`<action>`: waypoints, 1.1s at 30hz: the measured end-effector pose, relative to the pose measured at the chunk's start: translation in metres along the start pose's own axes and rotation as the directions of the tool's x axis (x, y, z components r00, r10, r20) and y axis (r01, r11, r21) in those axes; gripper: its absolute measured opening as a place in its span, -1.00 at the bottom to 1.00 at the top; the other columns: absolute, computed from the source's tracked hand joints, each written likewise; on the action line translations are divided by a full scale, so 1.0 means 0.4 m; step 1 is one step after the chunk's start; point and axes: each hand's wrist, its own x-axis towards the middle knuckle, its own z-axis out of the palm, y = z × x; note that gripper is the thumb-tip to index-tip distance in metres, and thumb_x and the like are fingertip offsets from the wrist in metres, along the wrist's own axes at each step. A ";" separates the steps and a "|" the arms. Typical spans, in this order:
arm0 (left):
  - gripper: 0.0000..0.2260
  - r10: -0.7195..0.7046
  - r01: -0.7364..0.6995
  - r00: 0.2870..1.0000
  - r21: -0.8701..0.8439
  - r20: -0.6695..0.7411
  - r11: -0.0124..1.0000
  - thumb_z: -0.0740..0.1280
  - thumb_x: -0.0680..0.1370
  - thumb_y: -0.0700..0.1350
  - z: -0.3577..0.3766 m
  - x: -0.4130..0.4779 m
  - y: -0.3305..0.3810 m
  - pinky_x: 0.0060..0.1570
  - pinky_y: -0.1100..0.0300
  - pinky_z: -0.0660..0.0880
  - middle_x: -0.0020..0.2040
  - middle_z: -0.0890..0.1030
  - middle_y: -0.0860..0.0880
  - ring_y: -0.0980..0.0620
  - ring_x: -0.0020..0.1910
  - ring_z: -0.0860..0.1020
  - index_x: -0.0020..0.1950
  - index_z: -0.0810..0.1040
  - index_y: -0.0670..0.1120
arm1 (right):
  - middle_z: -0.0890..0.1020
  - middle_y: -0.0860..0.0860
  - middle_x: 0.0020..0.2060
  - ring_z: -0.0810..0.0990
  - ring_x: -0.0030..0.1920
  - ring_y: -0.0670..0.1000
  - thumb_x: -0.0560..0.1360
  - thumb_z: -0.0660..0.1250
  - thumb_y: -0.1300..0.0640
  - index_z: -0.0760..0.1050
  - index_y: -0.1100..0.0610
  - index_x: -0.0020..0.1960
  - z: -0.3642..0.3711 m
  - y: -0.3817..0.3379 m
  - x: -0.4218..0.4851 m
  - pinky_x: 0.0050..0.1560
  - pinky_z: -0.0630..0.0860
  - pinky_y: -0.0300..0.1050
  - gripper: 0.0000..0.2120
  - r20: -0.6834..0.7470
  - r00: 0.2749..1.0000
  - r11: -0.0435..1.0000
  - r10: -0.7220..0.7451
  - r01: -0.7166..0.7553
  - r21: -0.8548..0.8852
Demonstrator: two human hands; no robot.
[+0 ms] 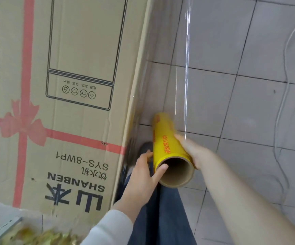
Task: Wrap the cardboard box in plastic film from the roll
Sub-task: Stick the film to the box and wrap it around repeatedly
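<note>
A tall cardboard box (69, 106) with a red ribbon print and black lettering fills the left of the view, standing on the tiled floor. To its right I hold a yellow roll of plastic film (168, 144) with a brown cardboard core, its open end toward me. My left hand (143, 175) grips the near end, thumb at the core's rim. My right hand (192, 152) holds the roll from the right side. A clear sheet of film (171, 68) stretches from the roll up along the box's right edge.
Grey floor tiles (249, 103) spread to the right of the box. My legs in dark jeans (161, 214) and a dark shoe (145, 146) are below the roll. Loose film hangs at the far right (284, 68). Something blurred and yellowish (37, 236) lies at the bottom left.
</note>
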 end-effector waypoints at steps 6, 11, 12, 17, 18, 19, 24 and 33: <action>-0.33 0.117 -0.152 0.977 0.198 0.178 0.968 0.31 0.46 0.16 -0.018 0.081 0.053 0.44 0.13 0.13 0.52 0.17 0.01 0.04 0.48 0.17 0.50 0.13 0.05 | 0.63 0.20 -0.04 0.61 -0.14 0.14 0.51 0.18 -0.30 0.50 0.16 0.22 -0.019 -0.004 -0.016 -0.18 0.55 -0.04 -0.43 0.058 0.995 0.997 0.077 -0.078 0.017; -0.54 0.078 -0.078 0.996 0.002 -0.045 0.997 0.20 0.55 0.08 0.010 0.026 -0.001 0.22 0.23 0.35 0.29 0.47 0.04 0.09 0.24 0.43 0.43 0.28 0.02 | 0.60 0.16 0.08 0.57 -0.04 0.12 0.52 0.17 -0.28 0.49 0.11 0.24 -0.050 0.075 0.001 -0.12 0.52 -0.06 -0.47 0.005 0.999 0.991 0.037 -0.037 0.126; -0.58 0.059 -0.063 0.994 -0.052 -0.088 0.997 0.19 0.56 0.05 0.027 0.001 -0.015 0.13 0.30 0.36 0.22 0.50 0.08 0.14 0.17 0.45 0.41 0.30 0.01 | 0.63 0.18 0.08 0.60 -0.03 0.15 0.51 0.21 -0.28 0.49 0.12 0.26 -0.044 0.096 -0.001 -0.11 0.54 -0.04 -0.44 0.061 0.997 0.979 0.055 -0.066 0.195; -0.79 -0.087 0.055 0.969 -0.141 -0.233 0.989 0.21 0.57 -0.01 0.116 -0.089 -0.096 -0.17 0.49 0.34 -0.09 0.54 0.11 0.03 0.02 0.50 0.15 0.45 -0.03 | 0.58 0.19 0.19 0.62 0.00 0.16 0.51 0.24 -0.23 0.32 0.03 0.44 -0.004 0.143 0.005 -0.12 0.59 -0.01 -0.41 0.098 0.993 0.980 -0.063 0.043 0.196; -0.82 -0.097 0.081 0.970 -0.081 -0.224 0.993 0.24 0.55 0.02 0.120 -0.094 -0.108 -0.21 0.52 0.35 -0.15 0.53 0.12 0.00 -0.01 0.51 0.07 0.46 -0.04 | 0.55 0.19 0.24 0.59 0.06 0.18 0.54 0.22 -0.19 0.26 0.01 0.47 0.001 0.146 0.006 -0.03 0.58 0.03 -0.43 0.062 0.994 0.989 -0.092 0.084 0.123; -0.77 -0.097 0.093 0.975 -0.026 -0.202 0.995 0.27 0.52 0.06 0.118 -0.096 -0.117 -0.18 0.54 0.34 -0.11 0.53 0.12 -0.01 0.02 0.51 0.08 0.45 -0.05 | 0.52 0.18 0.28 0.57 0.13 0.19 0.56 0.21 -0.16 0.20 0.01 0.49 0.005 0.151 0.010 0.08 0.54 0.06 -0.44 0.038 0.993 0.993 -0.114 0.112 0.041; -0.22 0.099 -0.113 0.988 0.120 0.116 0.986 0.35 0.42 0.16 0.068 -0.048 -0.089 0.41 0.21 0.14 0.53 0.08 0.09 0.11 0.48 0.13 0.52 0.02 0.05 | 0.51 0.21 0.27 0.57 0.14 0.22 0.52 0.22 -0.24 0.13 -0.03 0.52 0.008 0.182 0.020 0.09 0.56 0.14 -0.34 0.026 0.999 0.997 -0.044 0.046 -0.056; -0.48 0.089 -0.086 0.990 0.040 -0.105 0.996 0.28 0.51 0.09 0.126 -0.118 -0.112 0.28 0.21 0.31 0.34 0.43 0.05 0.11 0.30 0.38 0.44 0.25 0.03 | 0.70 0.22 -0.14 0.62 -0.09 0.18 0.50 0.21 -0.29 0.52 0.21 0.19 -0.059 0.269 -0.013 -0.10 0.54 0.01 -0.42 0.121 0.990 0.963 0.078 -0.106 0.246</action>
